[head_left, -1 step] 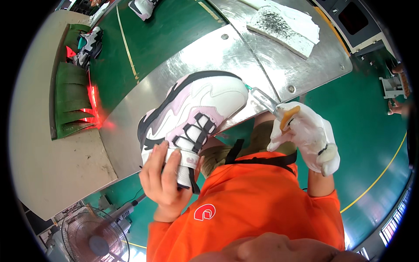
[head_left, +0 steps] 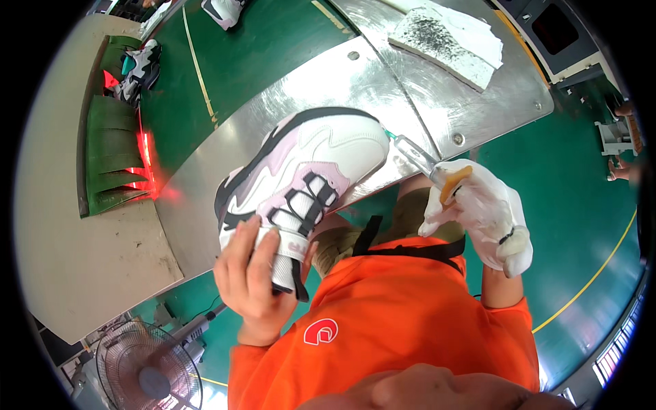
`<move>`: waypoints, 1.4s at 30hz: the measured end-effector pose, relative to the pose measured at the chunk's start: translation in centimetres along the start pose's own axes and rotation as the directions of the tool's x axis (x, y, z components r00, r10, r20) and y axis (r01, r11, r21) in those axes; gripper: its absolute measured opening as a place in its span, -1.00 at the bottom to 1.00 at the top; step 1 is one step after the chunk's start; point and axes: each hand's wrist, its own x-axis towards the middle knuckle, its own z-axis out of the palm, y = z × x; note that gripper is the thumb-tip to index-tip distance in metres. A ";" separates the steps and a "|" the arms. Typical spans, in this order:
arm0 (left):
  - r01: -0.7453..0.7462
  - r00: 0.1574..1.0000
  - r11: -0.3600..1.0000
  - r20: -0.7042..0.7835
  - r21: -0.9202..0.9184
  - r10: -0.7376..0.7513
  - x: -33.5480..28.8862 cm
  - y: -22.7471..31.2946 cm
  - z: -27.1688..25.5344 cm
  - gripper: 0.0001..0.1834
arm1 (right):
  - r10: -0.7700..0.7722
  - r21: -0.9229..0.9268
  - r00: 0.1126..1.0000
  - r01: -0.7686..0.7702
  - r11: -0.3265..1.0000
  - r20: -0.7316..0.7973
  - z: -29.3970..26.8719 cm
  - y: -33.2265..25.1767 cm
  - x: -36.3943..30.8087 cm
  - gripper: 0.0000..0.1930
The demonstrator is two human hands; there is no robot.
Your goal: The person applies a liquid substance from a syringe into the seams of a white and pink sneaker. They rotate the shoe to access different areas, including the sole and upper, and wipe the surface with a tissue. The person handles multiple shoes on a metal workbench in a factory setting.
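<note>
A white and lilac sneaker (head_left: 328,140) with a black sole edge and black laces lies tilted at the metal table's near edge, toe to the right. My bare left hand (head_left: 249,266) grips it at the heel and ankle opening, fingers over the white strap. A white glove covers my right hand (head_left: 488,212), which is closed round a silver pen-like tool (head_left: 415,154) with a thin green tip. That tip is at the toe, close to the sole edge; whether it touches cannot be made out. An orange-yellow piece (head_left: 456,181) shows at my gloved fingers.
Beyond the sneaker runs a green conveyor belt (head_left: 260,65) carrying another sneaker (head_left: 222,12). At the left, another shoe (head_left: 142,66) lies by green flaps (head_left: 115,147) lit red. A black-smudged white block (head_left: 444,51) sits on the metal table (head_left: 506,113). A fan (head_left: 150,369) stands lower left.
My left hand and the sneaker's heel end have shifted slightly to the left, and the sneaker has turned a little. My right hand and the tool have barely moved.
</note>
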 end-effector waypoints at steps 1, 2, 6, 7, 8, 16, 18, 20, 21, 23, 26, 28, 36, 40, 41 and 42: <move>0.020 1.000 0.999 0.018 -0.034 -0.019 0.7 -0.3 -0.1 -0.39 | 0.008 -0.020 1.000 -0.008 1.000 -0.019 0.1 0.2 0.0 -0.27; 0.048 0.998 0.997 0.038 -0.059 -0.046 1.4 -0.5 -0.5 -0.41 | 0.009 -0.028 1.000 -0.009 1.000 0.000 0.0 0.4 0.4 -0.23; 0.223 0.968 0.957 0.161 -0.187 -0.194 4.1 -1.5 -1.1 -0.43 | 0.056 -0.053 0.998 -0.056 0.997 -0.009 -0.1 1.4 1.1 -0.17; 0.182 0.979 0.956 0.133 -0.232 -0.154 5.0 -2.5 -0.4 -0.44 | 0.064 -0.051 0.998 -0.064 0.997 -0.011 -0.4 1.9 1.3 -0.17; 0.213 0.971 0.940 0.163 -0.267 -0.174 5.9 -3.0 -0.2 -0.45 | 0.071 -0.049 0.997 -0.072 0.996 -0.015 -0.7 2.4 1.4 -0.17; 0.581 0.788 0.708 0.496 -0.400 -0.366 10.2 -6.1 0.2 -0.46 | -0.245 0.022 0.903 0.254 0.967 0.353 -3.8 9.0 3.7 -0.22; 0.596 0.770 0.695 0.531 -0.403 -0.354 10.5 -6.3 0.1 -0.46 | -0.308 0.039 0.841 0.326 0.945 0.445 -4.3 10.2 4.0 -0.18; 0.609 0.755 0.689 0.552 -0.393 -0.354 10.7 -6.3 0.1 -0.45 | -0.327 0.085 0.819 0.327 0.941 0.472 -4.5 10.9 3.8 -0.12; 0.601 0.759 0.694 0.555 -0.396 -0.340 10.8 -6.4 0.3 -0.45 | -0.326 0.112 0.820 0.311 0.944 0.470 -4.4 11.1 3.5 -0.08; 0.597 0.751 0.705 0.576 -0.382 -0.324 11.4 -6.6 0.3 -0.43 | -0.296 0.113 0.850 0.274 0.955 0.435 -4.0 11.2 3.0 -0.06; 0.525 0.684 0.814 0.693 -0.250 -0.228 12.9 -6.7 -2.0 -0.37 | -0.204 0.032 0.890 0.209 0.977 0.407 -3.7 10.5 2.2 -0.04; 0.421 0.629 0.834 0.777 -0.357 0.015 15.7 -8.5 -2.4 -0.33 | -0.266 -0.022 0.884 0.296 0.955 0.384 -3.9 11.4 2.2 -0.04; 0.339 0.232 0.822 0.887 -0.458 0.398 23.5 -6.3 9.2 -0.33 | -0.203 0.104 0.889 0.176 0.979 0.411 -4.0 11.8 2.1 -0.01; 0.250 0.081 0.841 0.876 -0.480 0.476 22.9 -4.2 13.0 -0.39 | -0.516 0.150 0.684 0.521 0.840 0.515 -4.8 11.4 4.2 0.05; 0.251 0.050 0.834 0.867 -0.490 0.495 22.8 -4.0 13.2 -0.39 | -0.561 0.167 0.651 0.565 0.808 0.511 -4.7 10.9 4.6 0.08; 0.260 0.090 0.826 0.864 -0.500 0.495 22.5 -4.1 13.0 -0.40 | -0.605 0.183 0.613 0.610 0.771 0.507 -4.4 10.4 4.8 0.10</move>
